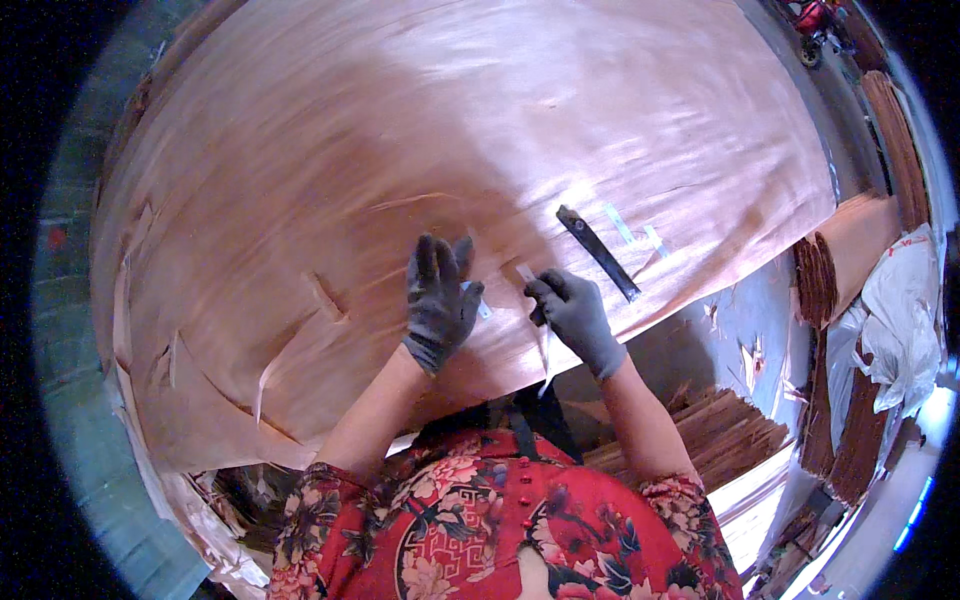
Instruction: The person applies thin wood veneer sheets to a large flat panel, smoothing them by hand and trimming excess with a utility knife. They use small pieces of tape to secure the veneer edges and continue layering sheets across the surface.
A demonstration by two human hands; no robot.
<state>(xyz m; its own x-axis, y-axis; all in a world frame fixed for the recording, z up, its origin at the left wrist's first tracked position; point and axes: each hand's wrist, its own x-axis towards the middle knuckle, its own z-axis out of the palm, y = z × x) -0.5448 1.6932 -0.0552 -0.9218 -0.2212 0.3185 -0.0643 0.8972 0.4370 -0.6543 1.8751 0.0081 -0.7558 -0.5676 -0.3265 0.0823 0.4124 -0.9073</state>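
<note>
A large reddish-brown sheet of wood veneer (330, 150) spreads out before me. My left hand (440, 305), in a dark grey glove, lies on it with its fingers stretched out. A short pale tape piece (484, 309) shows beside that hand's thumb. My right hand (578, 318), gloved the same way, is pinched closed on a thin white strip of tape (548, 362), which hangs below the fingers toward the sheet's near edge. To the right of this hand rests a flat black hand tool (600, 255), slanting across the veneer. Pale tape pieces (620, 223) lie just beyond the tool.
Torn slits and a lifted flap (280, 365) mark the sheet's near left part. Stacked veneer (725, 430) lies below at the right. Further right are more veneer bundles (862, 235) and a white plastic bag (900, 295). A wheeled red object (815, 25) stands at the far right.
</note>
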